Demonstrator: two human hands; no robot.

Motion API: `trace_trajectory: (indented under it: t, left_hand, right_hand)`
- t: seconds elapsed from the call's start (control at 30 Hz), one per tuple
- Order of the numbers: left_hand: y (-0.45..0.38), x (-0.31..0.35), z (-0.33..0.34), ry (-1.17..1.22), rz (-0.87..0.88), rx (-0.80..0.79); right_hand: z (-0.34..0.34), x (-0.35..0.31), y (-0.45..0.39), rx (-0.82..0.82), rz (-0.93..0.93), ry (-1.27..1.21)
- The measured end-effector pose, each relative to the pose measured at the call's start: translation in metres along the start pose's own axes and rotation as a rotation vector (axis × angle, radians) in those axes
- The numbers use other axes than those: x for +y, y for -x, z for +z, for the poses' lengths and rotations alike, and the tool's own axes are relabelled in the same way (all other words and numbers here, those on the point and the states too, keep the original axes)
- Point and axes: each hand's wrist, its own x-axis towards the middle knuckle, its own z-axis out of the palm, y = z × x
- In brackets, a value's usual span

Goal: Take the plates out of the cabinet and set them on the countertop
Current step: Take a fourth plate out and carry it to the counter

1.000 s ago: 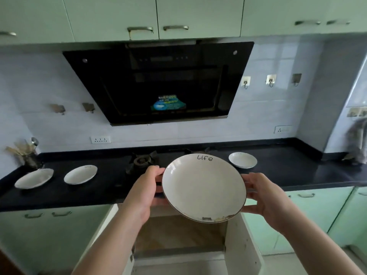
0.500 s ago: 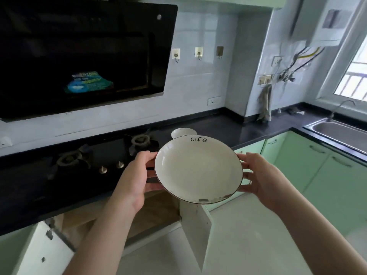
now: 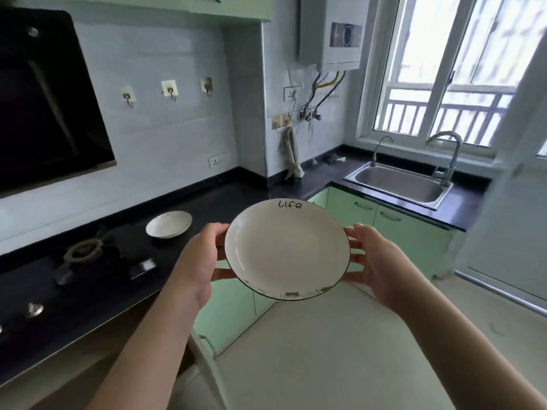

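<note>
Here the left hand (image 3: pixel 197 261) and the right hand (image 3: pixel 377 263) each clasp an opposite edge of a round, glossy white plate (image 3: pixel 285 250), fingers curled beneath its thin dark rim, holding it in the air above the pale floor and out in front of the mint-green cabinets (image 3: pixel 408 229). The plate is shallow and smooth, with "life" lettered in black at its far edge and scuffed grey patches along its near edge. A smaller white dish (image 3: pixel 168 224) sits on the polished black countertop (image 3: pixel 225 196) beside the gas burner (image 3: pixel 83 251), well apart from the stainless steel sink (image 3: pixel 396 184).
</note>
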Motion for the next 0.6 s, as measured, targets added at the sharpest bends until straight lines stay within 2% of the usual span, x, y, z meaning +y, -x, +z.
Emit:
trace_trajectory:
  t: [0.23,0.4,0.6]
  left_hand:
    - [-0.040,-0.002,0.091,0.061,-0.035,0.007]
    - [-0.068,-0.002,0.108,0.107,-0.091,0.021]
    - [-0.118,-0.002,0.104,0.125,-0.104,0.049]
  right_hand:
    - [-0.076,-0.026,-0.051,0.015,0.015,-0.030]
    - [-0.085,-0.031,-0.086,0.010,0.024,-0.054]
    - [-0.066,-0.039,-0.140,-0.037,0.031,-0.043]
